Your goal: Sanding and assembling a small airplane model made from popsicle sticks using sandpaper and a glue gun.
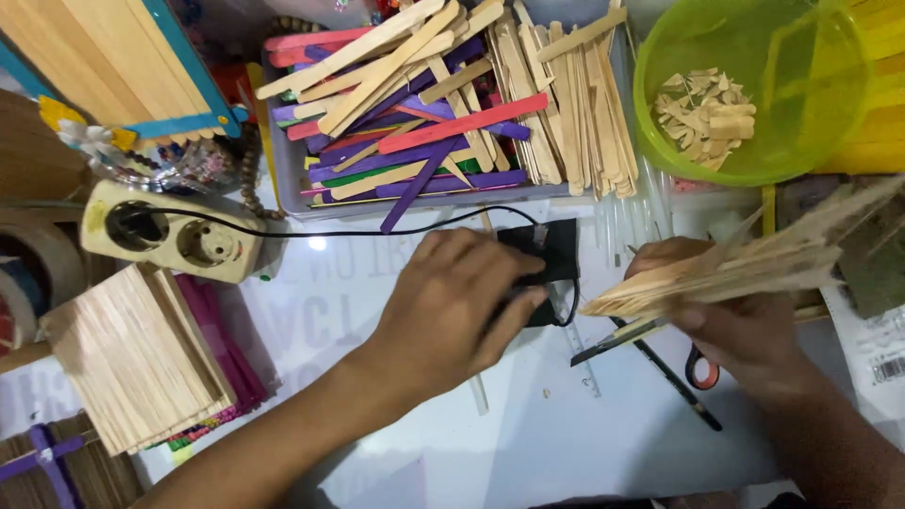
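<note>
Sticks (745,264) fanned in a flat wooden bundle.
Right hand (726,320) pinches them; left hand (452,302) curls over a black glue gun (547,250).

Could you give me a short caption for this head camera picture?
Left hand grips a black glue gun; right hand holds a bundle of wooden sticks.

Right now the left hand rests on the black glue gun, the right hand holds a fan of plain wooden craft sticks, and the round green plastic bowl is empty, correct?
Not quite. In the head view the round green plastic bowl holds cut wooden stick pieces. The rest stands: the left hand rests on the black glue gun, and the right hand holds the fan of plain wooden craft sticks.
</note>
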